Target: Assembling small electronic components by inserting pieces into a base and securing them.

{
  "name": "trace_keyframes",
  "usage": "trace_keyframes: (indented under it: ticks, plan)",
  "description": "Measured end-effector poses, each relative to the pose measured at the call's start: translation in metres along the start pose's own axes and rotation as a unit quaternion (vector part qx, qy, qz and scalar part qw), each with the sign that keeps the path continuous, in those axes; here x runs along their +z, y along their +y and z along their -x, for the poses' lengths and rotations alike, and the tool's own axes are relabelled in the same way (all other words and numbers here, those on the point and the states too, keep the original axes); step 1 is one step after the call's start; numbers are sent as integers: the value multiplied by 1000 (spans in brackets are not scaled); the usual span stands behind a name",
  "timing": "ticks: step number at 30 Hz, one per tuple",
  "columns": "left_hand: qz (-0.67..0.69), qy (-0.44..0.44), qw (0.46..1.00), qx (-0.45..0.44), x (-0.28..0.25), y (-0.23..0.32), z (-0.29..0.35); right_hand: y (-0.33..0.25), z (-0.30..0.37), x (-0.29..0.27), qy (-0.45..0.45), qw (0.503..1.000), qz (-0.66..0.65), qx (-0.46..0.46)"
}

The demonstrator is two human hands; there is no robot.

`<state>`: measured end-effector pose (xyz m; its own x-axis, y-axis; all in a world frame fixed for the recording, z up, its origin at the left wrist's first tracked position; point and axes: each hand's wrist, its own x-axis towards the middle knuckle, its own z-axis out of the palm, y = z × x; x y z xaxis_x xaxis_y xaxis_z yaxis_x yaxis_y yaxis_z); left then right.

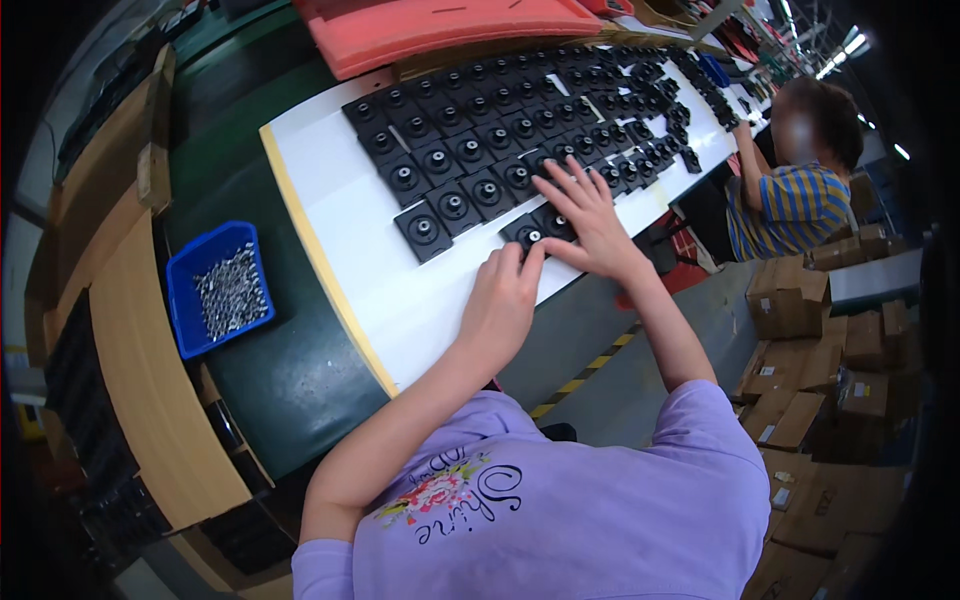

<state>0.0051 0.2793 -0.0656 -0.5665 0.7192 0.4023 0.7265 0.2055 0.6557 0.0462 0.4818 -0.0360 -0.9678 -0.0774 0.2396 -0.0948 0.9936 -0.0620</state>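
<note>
Rows of black square parts (453, 205), each with a round raised centre and a small metallic middle, lie on the white tabletop (330, 190). One black part (526, 233) sits at the table's near edge, in front of the rows. My left hand (497, 308) is closed at that part's near edge, with thumb and fingertips drawn together on it. Just to the right, my right hand (597, 228) is spread open, palm down. Its fingers reach over the neighbouring parts and its thumb points at the left hand; the palm partly hides the parts underneath.
A blue bin (180, 300) of small metal pieces stands on the green surface (290, 400) to the left. Red trays (440, 35) lie behind the rows. At the right, another person (800, 190) works at the same table, with cardboard boxes (790, 300) stacked behind.
</note>
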Motion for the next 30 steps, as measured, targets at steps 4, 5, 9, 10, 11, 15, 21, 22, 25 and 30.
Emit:
trace_keyframes:
  ticks: [4,5,9,10,11,15,21,22,25,30]
  plan:
    - [23,14,1000,-10,-7,-7,-4,3,-12,0,7,1000,-5,-2]
    - [24,19,1000,-2,-12,-9,-2,3,-16,-1,14,1000,-17,-12]
    - [-23,66,997,19,-46,0,29,-10,-24,-4,32,998,-56,-21]
    - [0,97,995,27,-59,2,40,-4,-18,-4,39,998,-37,-18]
    - [18,130,991,38,-72,1,54,1,-13,-4,66,996,-41,-31]
    - [31,271,962,18,-127,-1,117,-30,-25,-36,132,983,-88,-93]
    - [-228,471,827,-205,-214,-1,224,-148,-100,-43,-16,925,-152,-348]
    - [-303,504,778,-220,-230,-7,241,-176,-113,-43,-47,894,-162,-415]
    - [-393,535,676,-319,-268,-29,291,-267,-145,-41,-81,780,-186,-592]
    - [-473,480,631,-383,-308,-60,317,-420,-202,-4,-66,737,-305,-600]
